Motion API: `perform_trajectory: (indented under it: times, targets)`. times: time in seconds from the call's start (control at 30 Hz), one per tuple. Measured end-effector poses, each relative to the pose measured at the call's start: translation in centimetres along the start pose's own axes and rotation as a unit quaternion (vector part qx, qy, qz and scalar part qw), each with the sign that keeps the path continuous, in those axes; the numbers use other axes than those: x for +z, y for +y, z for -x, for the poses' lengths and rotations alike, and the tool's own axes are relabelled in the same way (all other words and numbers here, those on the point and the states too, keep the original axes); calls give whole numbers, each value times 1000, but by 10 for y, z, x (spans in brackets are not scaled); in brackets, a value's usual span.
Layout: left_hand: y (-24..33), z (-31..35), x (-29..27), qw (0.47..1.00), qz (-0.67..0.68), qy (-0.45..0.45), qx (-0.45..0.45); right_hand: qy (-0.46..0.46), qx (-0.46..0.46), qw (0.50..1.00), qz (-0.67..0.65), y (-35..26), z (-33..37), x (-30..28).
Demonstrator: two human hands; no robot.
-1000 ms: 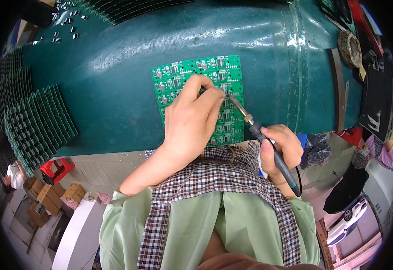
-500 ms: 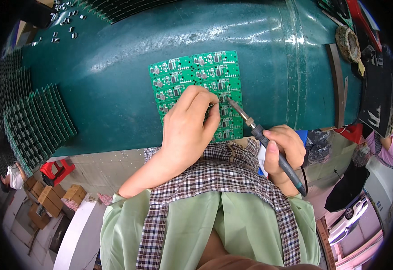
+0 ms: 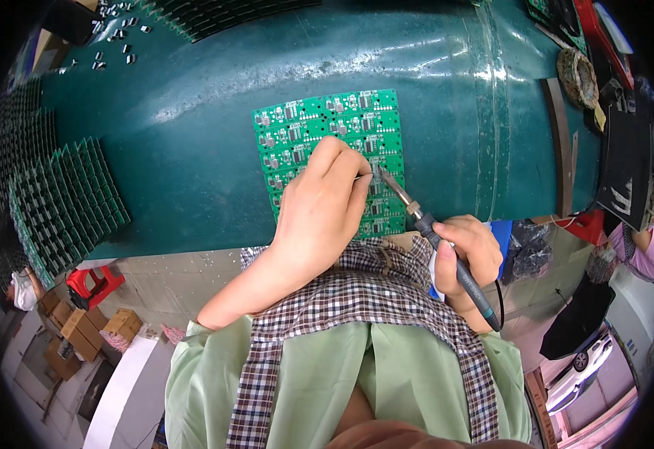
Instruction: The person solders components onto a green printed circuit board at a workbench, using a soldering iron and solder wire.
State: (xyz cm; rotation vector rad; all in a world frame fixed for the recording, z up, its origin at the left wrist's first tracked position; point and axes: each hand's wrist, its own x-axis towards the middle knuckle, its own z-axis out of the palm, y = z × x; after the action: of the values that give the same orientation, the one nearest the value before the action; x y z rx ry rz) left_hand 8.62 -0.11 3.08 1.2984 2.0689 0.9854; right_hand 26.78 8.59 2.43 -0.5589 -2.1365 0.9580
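Observation:
A green panel of circuit boards (image 3: 364, 123) lies on the green-covered table near its front edge. My right hand (image 3: 467, 253) grips a soldering iron (image 3: 424, 222) by its dark handle. The iron's tip meets the right half of the panel, and a faint wisp of smoke shows there. Over the panel's lower left part, my left hand (image 3: 321, 198) has thumb and forefinger pinched on a thin wire-like strand (image 3: 363, 176), likely solder wire. That strand points toward the iron's tip. The hand covers several of the boards beneath it.
Upright stacks of green circuit boards (image 3: 68, 206) stand at the left, with more boards (image 3: 207, 13) at the back. Small metal parts (image 3: 121, 34) are scattered at the far left. A brown bar (image 3: 559, 146) and a round roll (image 3: 578, 77) lie at the right.
The soldering iron's tip and my left hand have shifted slightly relative to the panel. Smoke now shows at the tip. The whole view has moved a little.

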Motion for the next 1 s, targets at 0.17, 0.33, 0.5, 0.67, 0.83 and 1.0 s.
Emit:
perform_trajectory:
  times: [0.17,0.33,0.5,0.67,0.83,1.0]
  targets:
    - [4,1,-1,1000,-5,-15,-17,-14,2,1000,-7,-2,4,-1]
    - [0,9,0,999,-3,24,32,23,-14,1000,2,-3,12,-3]
    - [2,18,-2,998,13,52,14,58,-9,998,6,-7,11,-6]
    - [1,24,3,997,37,65,1,45,4,999,0,-6,17,-4]
    - [1,18,4,998,11,57,7,18,37,999,15,-11,12,-4]
    - [0,17,6,998,-9,66,20,7,47,999,12,-10,10,-2]
